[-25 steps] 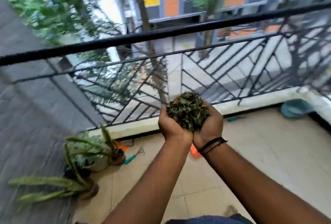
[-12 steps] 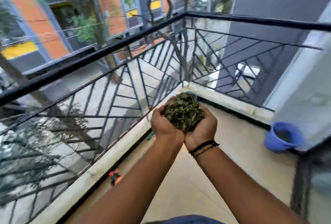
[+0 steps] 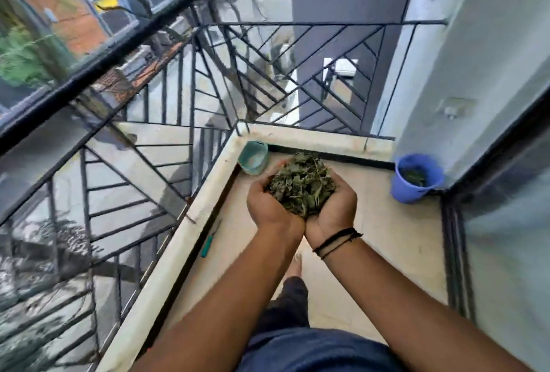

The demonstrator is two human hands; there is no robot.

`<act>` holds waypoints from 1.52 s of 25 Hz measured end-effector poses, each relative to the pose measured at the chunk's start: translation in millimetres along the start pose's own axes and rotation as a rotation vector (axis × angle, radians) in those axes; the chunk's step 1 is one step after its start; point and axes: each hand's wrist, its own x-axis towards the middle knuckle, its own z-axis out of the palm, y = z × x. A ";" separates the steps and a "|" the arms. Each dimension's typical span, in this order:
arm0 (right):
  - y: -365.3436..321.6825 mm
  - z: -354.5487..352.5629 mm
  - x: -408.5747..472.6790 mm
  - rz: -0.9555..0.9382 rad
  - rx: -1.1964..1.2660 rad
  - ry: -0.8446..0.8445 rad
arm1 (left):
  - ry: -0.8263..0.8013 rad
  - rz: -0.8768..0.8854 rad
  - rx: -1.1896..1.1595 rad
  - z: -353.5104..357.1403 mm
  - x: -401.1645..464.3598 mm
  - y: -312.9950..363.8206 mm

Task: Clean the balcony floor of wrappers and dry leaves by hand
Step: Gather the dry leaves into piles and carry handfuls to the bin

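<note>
Left hand [image 3: 269, 208] and right hand [image 3: 334, 211] are cupping together, side by side, fingers curling around a heaped pile of dry green-brown leaves [image 3: 302, 185]. Blue plastic bucket [image 3: 416, 178] is standing right of the hands; teal pot [image 3: 253, 157] just beyond them.

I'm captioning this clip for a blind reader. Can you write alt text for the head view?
Two cupped hands, left hand and right hand, hold a heap of dry leaves above a balcony floor. A blue bucket with leaves inside stands in the right corner, a teal container by the black railing.
</note>
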 end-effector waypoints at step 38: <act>-404.4 -477.8 751.1 -0.850 0.481 0.906 | -0.226 -0.947 0.875 140.8 738.1 -708.2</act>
